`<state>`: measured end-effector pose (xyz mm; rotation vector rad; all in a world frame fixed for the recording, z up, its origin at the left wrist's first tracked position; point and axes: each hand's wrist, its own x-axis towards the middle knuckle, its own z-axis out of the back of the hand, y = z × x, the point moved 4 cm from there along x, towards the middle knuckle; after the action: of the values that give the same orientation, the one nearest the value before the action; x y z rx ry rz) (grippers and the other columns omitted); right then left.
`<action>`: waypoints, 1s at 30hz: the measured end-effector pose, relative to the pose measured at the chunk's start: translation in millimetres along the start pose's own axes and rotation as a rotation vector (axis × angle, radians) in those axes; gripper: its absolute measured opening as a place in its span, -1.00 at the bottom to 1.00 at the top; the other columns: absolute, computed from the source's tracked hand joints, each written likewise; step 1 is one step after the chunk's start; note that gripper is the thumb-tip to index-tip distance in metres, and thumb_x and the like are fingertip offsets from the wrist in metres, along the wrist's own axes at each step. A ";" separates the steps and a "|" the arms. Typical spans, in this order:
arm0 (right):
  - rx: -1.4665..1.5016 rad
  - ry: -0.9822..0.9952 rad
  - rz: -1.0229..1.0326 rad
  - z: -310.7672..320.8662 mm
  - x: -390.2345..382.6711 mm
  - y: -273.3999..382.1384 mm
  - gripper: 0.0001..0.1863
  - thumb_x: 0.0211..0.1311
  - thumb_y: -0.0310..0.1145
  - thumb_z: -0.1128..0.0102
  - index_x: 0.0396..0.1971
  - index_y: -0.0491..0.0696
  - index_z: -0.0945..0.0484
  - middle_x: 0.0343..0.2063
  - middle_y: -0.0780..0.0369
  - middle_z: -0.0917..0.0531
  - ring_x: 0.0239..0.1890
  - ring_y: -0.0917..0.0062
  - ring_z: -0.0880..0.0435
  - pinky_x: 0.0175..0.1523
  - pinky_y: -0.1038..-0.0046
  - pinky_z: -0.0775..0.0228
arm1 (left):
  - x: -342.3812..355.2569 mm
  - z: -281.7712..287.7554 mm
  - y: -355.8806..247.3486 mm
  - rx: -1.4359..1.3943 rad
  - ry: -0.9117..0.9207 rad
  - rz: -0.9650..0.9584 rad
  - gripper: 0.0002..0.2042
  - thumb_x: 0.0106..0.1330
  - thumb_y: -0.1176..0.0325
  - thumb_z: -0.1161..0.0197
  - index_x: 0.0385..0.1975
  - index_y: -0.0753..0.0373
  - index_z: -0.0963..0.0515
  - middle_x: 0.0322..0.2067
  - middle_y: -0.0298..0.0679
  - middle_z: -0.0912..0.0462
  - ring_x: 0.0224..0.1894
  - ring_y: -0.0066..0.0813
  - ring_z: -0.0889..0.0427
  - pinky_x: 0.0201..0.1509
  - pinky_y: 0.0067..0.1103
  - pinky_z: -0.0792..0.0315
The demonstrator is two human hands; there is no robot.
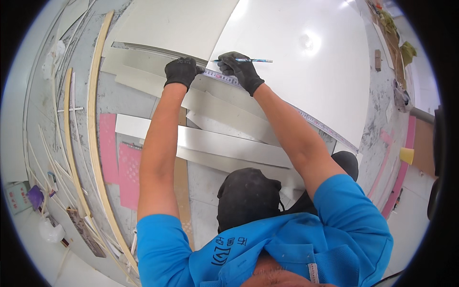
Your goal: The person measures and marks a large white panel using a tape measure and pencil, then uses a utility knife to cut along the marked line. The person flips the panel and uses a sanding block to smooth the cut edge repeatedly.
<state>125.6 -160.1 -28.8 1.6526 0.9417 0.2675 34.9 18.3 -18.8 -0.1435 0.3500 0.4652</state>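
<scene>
Head view, left hand (pixel 182 72) curled on tape measure (pixel 315 122), right hand (pixel 242 72) closed around 1 pencil (pixel 260 60) above white panel (pixel 306 28)

Both arms out, reaching far. L arm (pixel 161 148) approx straight, sleeve to fist; R arm (pixel 294 131) angled in from near R toward far L, elbow slightly bent. L hand (pixel 181 71) gloved blk, fingers curled tight, knuckles up, thumb side facing R. R hand (pixel 241 71) also gloved, fingers bent in a pinch grip, tips pointing L. Hands close tog. w/ small gap, approx level. Forearms bare btwn gloves & short blue sleeves.
</scene>
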 end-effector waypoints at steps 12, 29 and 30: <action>-0.567 -0.088 -0.003 176.9 -143.6 123.6 -0.74 0.41 -0.19 -0.13 -0.21 -0.10 -0.58 -0.42 0.33 -0.60 -0.42 0.71 -0.53 -0.25 0.62 -0.47 | -62.0 -66.6 29.0 -0.054 -0.348 -0.148 -0.48 0.25 -0.24 -0.13 0.01 0.00 -0.53 -0.34 -0.19 -0.71 -0.21 -0.24 -0.69 -0.17 -0.32 -0.54; -0.344 -0.729 -0.038 417.4 -392.8 62.0 -0.78 0.33 -0.25 -0.21 -0.22 -0.10 -0.53 -0.50 0.29 -0.58 -0.54 0.71 -0.48 -0.46 0.65 -0.37 | -60.2 -69.8 11.7 -0.361 -0.065 -0.297 -0.52 0.23 -0.01 -0.19 0.16 -0.07 -0.50 -0.32 -0.32 -0.73 -0.18 -0.34 -0.69 -0.12 -0.39 -0.52; -0.337 -0.738 -0.030 416.4 -391.8 59.1 -0.78 0.33 -0.25 -0.21 -0.22 -0.10 -0.53 -0.50 0.29 -0.58 -0.54 0.71 -0.48 -0.46 0.65 -0.37 | -63.4 -83.8 18.7 -0.257 -0.097 -0.356 -0.58 0.25 0.01 -0.17 0.09 -0.08 -0.54 -0.28 -0.32 -0.73 -0.17 -0.34 -0.69 -0.11 -0.39 -0.52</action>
<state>155.0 -732.9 9.9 1.2686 0.3339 -0.1962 -51.6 -9.3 -74.8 -0.4247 0.1624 0.1616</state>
